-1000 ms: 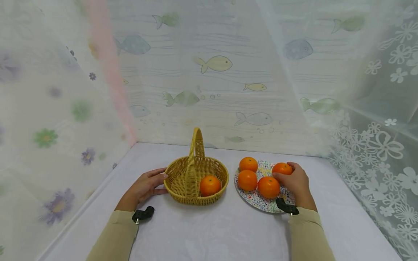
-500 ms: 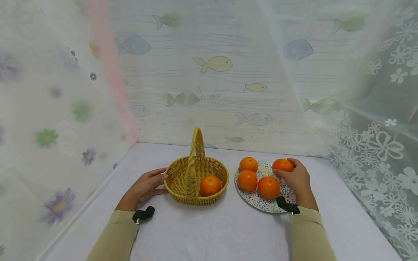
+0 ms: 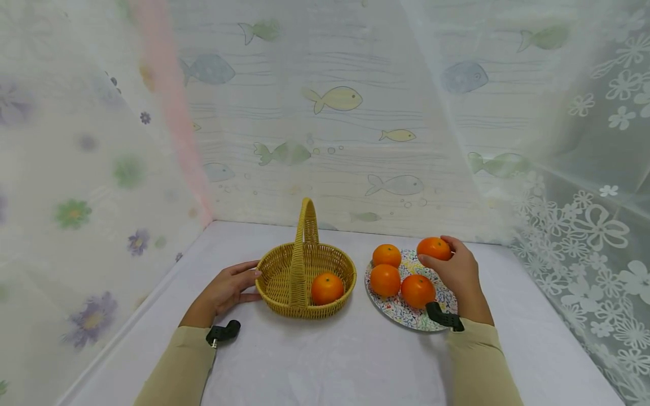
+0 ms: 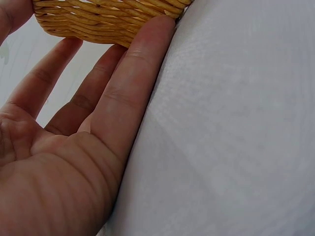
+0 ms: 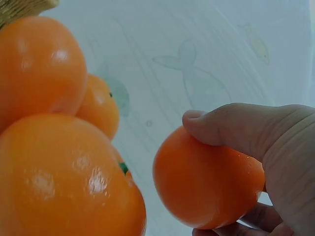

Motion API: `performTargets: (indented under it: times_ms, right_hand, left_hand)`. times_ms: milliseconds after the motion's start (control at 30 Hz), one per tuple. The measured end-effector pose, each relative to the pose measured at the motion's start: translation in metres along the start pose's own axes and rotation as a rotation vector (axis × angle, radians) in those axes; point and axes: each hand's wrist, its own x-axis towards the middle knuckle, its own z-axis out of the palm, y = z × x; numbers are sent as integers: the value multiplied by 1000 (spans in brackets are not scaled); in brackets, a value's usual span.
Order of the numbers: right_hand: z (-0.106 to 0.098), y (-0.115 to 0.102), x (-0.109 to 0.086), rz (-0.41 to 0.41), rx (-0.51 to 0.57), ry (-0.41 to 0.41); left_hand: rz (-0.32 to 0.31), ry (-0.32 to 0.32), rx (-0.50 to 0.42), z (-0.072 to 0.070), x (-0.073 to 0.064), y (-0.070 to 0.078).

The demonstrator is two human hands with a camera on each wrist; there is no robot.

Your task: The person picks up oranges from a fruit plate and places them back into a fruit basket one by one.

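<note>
In the head view, my right hand point(image 3: 459, 268) pinches an orange point(image 3: 433, 248) between thumb and fingers over the far right part of a round, colourfully patterned plate point(image 3: 406, 320). The right wrist view has the thumb on top of this orange point(image 5: 206, 182) and fingers beneath it. Three other oranges point(image 3: 418, 291) sit on the plate. My left hand point(image 3: 231, 288) touches the left side of a yellow wicker basket point(image 3: 298, 282) with an upright handle. Its fairly straight fingers point(image 4: 133, 81) rest against the woven wall in the left wrist view. One orange point(image 3: 327, 289) lies in the basket's right half.
A white cloth point(image 3: 325, 361) covers the table. Behind it hangs a pale curtain point(image 3: 335, 169) printed with fish. Flowered curtains stand at the left point(image 3: 91, 225) and right point(image 3: 599, 242). The basket stands left of the plate with a narrow gap between.
My right hand has lifted the far right orange up from the plate and shifted it slightly left. The left hand and basket stay where they were.
</note>
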Motion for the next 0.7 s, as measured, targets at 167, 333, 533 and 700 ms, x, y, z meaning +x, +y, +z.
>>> performTargets:
  times_ms: [167, 333, 533, 700]
  right_hand:
    - [2, -7, -3, -27, 5, -7]
    - [5, -14, -6, -57, -4, -14]
    - [12, -24, -8, -103, -19, -27]
    - [16, -31, -10, -129, -26, -48]
  left_hand:
    - [-3, 5, -4, -1, 1, -1]
    - [-3, 5, -11, -1, 0, -1]
    - [3, -5, -12, 0, -1, 0]
    - [6, -9, -9, -1, -1, 0]
